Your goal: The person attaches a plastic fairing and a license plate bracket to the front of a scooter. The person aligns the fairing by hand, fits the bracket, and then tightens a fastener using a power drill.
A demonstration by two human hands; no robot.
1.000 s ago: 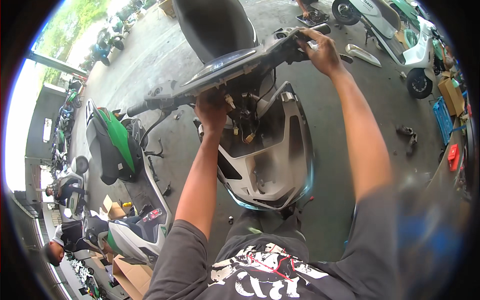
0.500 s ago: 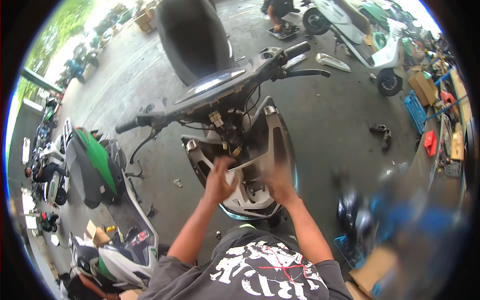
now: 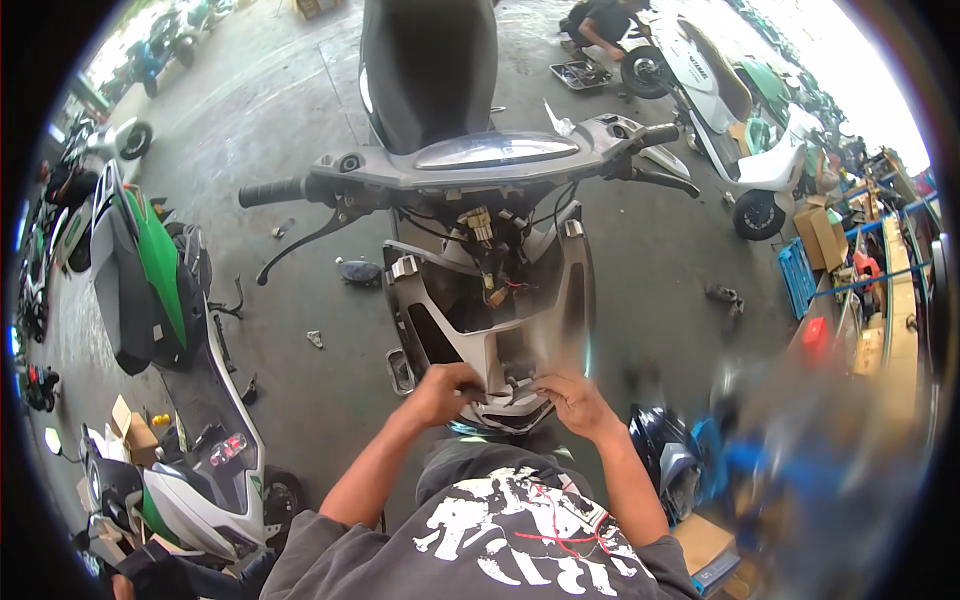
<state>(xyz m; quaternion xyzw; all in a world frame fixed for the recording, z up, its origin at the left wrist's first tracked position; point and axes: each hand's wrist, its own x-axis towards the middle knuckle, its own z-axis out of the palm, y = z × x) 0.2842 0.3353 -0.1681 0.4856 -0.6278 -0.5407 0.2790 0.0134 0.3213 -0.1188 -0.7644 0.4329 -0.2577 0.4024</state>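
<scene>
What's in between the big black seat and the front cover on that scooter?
In the head view, the handlebar with its shiny display lies between the black seat and the front cover, with some wiring too.

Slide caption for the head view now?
Left hand and right hand at the front panel of a scooter.

Place: scooter workshop
Floor (image 3: 660, 270): hard, grey, with a loose part (image 3: 725, 298) lying on it
Front scooter (image 3: 430, 80): wires (image 3: 490, 262) exposed below the handlebar (image 3: 385, 172)
Left scooter (image 3: 155, 265): parked, green and white
Right scooter (image 3: 700, 88): parked, mostly white
Rack (image 3: 868, 280): blue-barred, crowded with items, at the right edge
Tray (image 3: 574, 87): on the floor, holding dark parts, beside a crouching person (image 3: 604, 24)
</scene>
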